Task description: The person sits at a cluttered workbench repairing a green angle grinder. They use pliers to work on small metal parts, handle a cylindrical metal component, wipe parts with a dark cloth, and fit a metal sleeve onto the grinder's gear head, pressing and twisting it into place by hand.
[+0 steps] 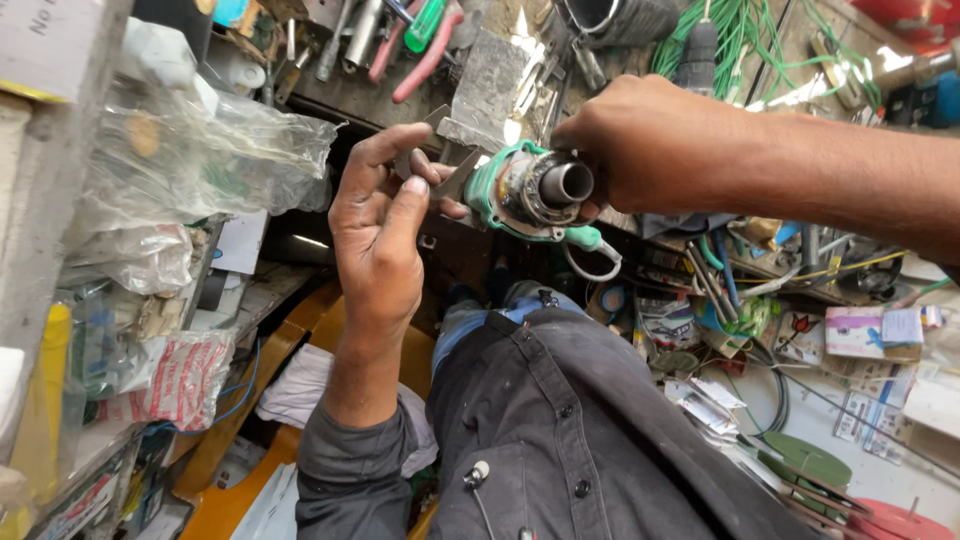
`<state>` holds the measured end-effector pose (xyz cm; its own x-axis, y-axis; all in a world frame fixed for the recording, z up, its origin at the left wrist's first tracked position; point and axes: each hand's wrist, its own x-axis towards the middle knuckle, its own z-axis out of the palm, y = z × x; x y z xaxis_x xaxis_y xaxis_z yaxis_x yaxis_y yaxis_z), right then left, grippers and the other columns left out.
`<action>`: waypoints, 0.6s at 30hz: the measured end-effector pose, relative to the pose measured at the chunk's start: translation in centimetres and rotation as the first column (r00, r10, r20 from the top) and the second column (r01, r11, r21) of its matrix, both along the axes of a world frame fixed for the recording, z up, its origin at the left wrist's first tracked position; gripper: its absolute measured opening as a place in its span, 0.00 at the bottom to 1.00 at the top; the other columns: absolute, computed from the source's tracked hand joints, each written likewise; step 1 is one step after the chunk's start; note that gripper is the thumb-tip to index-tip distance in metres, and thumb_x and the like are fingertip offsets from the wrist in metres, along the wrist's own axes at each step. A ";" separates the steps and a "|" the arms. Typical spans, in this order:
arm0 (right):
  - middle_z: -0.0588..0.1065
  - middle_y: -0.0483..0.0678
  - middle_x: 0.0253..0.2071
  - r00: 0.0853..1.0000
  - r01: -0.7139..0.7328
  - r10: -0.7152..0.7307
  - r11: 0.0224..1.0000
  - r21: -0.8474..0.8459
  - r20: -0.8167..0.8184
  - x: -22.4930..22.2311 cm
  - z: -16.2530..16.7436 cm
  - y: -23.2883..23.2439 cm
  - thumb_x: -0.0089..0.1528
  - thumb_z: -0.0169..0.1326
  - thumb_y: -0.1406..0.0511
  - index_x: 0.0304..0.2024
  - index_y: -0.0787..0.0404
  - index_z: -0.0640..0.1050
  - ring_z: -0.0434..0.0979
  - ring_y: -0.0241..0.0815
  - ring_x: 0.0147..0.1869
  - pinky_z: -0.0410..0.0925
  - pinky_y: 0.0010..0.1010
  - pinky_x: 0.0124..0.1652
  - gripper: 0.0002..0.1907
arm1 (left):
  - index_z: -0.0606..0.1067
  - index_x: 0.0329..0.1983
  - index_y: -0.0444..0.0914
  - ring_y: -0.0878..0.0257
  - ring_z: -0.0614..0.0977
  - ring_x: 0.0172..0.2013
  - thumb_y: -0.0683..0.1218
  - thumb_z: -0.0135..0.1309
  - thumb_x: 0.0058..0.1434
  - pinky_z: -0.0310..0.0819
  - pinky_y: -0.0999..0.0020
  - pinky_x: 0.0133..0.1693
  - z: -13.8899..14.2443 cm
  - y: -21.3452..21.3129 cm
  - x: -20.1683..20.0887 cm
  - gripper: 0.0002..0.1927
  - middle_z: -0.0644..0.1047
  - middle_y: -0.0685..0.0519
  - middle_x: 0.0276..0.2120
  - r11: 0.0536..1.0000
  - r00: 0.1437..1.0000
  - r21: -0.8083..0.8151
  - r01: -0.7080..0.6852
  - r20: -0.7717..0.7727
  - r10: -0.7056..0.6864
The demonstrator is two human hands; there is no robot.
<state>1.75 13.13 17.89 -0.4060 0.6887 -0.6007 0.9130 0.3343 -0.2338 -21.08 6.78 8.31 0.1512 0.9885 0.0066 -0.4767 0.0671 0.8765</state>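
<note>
Your two hands meet on the green motor housing, above your lap.

Your right hand (pixel 650 140) clamps the green motor housing (pixel 525 190) from its right; your left hand (pixel 385 215), just left, pinches grey pliers (pixel 440 165) against its rim.

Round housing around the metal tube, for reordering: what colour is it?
Green housing, head view.

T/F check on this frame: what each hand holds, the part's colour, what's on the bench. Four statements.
1. The right hand grips a green power-tool housing with a metal sleeve. True.
2. The left hand is empty. False: its fingers pinch a flat metal tool against the housing.
3. Green cable lies on the bench. True.
4. The housing is red. False: it is green.
</note>
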 end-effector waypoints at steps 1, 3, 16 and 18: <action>0.82 0.55 0.32 0.998 -0.055 0.055 0.998 0.011 0.014 0.0 0.1 0.0 0.48 0.72 0.62 0.42 0.60 0.82 0.84 0.54 0.38 0.74 0.45 0.40 0.21 | 0.73 0.60 0.32 0.69 0.78 0.48 0.33 0.41 0.74 0.81 0.71 0.46 0.2 -0.2 0.2 0.15 0.73 0.55 0.44 1.000 1.000 -0.007 -0.012 0.007 0.013; 0.81 0.55 0.31 0.994 -0.106 0.105 0.994 0.017 0.016 0.0 0.2 0.1 0.48 0.72 0.62 0.42 0.58 0.83 0.83 0.55 0.38 0.74 0.45 0.41 0.21 | 0.78 0.56 0.32 0.68 0.76 0.44 0.34 0.43 0.76 0.76 0.72 0.47 0.5 -0.2 0.6 0.13 0.73 0.53 0.43 0.992 0.980 0.122 0.025 -0.201 0.000; 0.82 0.52 0.28 0.991 0.133 -0.135 0.980 -0.147 -0.002 0.3 0.8 0.5 0.49 0.73 0.56 0.38 0.53 0.85 0.84 0.51 0.30 0.74 0.42 0.35 0.18 | 0.77 0.56 0.39 0.50 0.73 0.46 0.42 0.64 0.62 0.69 0.54 0.49 2.6 1.5 3.0 0.18 0.72 0.48 0.42 0.764 0.715 0.518 0.384 -0.691 0.109; 0.81 0.54 0.28 0.996 0.089 -0.087 0.992 -0.090 0.022 0.2 0.2 0.0 0.48 0.73 0.55 0.36 0.56 0.85 0.83 0.55 0.32 0.73 0.44 0.36 0.18 | 0.75 0.56 0.38 0.49 0.73 0.48 0.42 0.64 0.63 0.68 0.53 0.50 2.4 1.5 3.0 0.19 0.72 0.47 0.44 0.742 0.702 0.538 0.400 -0.700 0.130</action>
